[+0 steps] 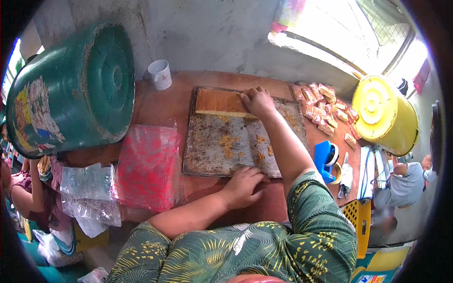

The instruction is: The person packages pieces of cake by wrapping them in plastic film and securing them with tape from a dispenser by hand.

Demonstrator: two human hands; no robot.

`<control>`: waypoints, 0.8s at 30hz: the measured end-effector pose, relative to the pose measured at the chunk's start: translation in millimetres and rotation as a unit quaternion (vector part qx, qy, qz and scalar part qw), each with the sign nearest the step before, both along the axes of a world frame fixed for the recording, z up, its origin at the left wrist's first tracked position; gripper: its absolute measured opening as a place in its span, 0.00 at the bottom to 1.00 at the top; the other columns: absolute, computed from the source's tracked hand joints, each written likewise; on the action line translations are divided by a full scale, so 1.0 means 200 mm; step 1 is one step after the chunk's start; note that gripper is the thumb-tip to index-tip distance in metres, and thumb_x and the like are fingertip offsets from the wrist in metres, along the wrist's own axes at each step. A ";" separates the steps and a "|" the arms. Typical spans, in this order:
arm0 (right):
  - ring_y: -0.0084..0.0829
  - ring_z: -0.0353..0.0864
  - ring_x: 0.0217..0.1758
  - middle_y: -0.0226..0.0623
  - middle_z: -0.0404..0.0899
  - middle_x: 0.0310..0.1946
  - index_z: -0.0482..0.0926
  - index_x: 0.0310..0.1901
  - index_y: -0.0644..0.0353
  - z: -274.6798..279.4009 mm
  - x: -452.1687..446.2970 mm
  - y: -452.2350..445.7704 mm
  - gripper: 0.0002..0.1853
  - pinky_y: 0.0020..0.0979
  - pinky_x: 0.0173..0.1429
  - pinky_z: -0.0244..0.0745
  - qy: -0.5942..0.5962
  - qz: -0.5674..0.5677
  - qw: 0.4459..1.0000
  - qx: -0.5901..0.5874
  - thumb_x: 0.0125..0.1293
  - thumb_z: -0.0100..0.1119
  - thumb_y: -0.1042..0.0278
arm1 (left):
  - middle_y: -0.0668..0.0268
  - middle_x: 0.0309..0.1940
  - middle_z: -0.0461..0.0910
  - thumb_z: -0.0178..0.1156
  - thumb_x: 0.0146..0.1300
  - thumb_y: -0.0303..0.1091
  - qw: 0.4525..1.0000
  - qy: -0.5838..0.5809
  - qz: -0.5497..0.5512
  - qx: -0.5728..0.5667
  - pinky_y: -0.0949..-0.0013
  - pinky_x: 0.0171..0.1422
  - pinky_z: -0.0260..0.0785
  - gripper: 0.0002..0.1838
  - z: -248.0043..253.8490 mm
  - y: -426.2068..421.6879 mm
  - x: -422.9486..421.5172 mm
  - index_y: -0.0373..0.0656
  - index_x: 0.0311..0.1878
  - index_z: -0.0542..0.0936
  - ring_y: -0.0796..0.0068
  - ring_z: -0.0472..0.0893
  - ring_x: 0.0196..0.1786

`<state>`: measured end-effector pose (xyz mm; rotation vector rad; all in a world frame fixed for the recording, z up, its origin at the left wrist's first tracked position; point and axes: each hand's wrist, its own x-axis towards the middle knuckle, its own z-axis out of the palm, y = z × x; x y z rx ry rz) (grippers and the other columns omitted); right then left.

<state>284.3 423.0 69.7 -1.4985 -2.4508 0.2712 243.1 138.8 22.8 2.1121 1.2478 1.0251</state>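
A worn metal baking tray lies on the table in front of me, scattered with yellow crumbs. Along its far side runs a row of sliced sponge cake, brown on top and yellow at the cut edge. My right hand reaches across the tray, its fingers curled closed around the right end of the row, on a cake slice that they partly hide. At the tray's near edge rests my left hand, palm down, fingers extended and thumb apart, with nothing in it.
Wrapped cake packs are heaped right of the tray, beside a yellow bucket. Nearer are a blue tape dispenser and a knife. Leftward are red-patterned plastic bags, clear bags, a mug and a green drum.
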 end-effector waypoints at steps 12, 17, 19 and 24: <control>0.54 0.70 0.75 0.50 0.77 0.66 0.84 0.62 0.54 -0.05 0.01 0.02 0.38 0.52 0.75 0.69 0.017 0.023 0.999 0.029 0.72 0.53 0.26 | 0.56 0.52 0.81 0.68 0.64 0.45 1.000 0.027 0.005 -0.009 0.46 0.66 0.68 0.19 0.02 -0.01 0.00 0.49 0.55 0.84 0.47 0.78 0.59; 0.52 0.69 0.76 0.48 0.76 0.67 0.81 0.65 0.54 -0.06 0.04 -0.04 0.39 0.53 0.76 0.68 -0.002 0.007 0.996 0.091 0.69 0.57 0.26 | 0.57 0.57 0.81 0.68 0.65 0.48 1.000 0.014 0.011 -0.009 0.46 0.69 0.67 0.21 0.00 -0.01 0.01 0.50 0.57 0.84 0.49 0.77 0.63; 0.51 0.68 0.76 0.48 0.75 0.67 0.81 0.65 0.54 0.00 0.06 -0.09 0.39 0.53 0.77 0.67 -0.001 0.006 0.997 0.074 0.68 0.58 0.26 | 0.58 0.59 0.81 0.69 0.64 0.49 1.000 0.018 0.014 -0.009 0.46 0.70 0.66 0.22 -0.02 -0.02 0.02 0.50 0.58 0.84 0.49 0.77 0.64; 0.51 0.68 0.75 0.50 0.74 0.67 0.82 0.65 0.52 0.04 0.10 -0.04 0.36 0.51 0.78 0.67 -0.034 -0.009 0.999 0.041 0.65 0.66 0.33 | 0.62 0.58 0.82 0.68 0.62 0.45 0.999 0.044 0.008 -0.014 0.49 0.70 0.65 0.21 -0.03 -0.01 0.02 0.49 0.56 0.85 0.55 0.76 0.65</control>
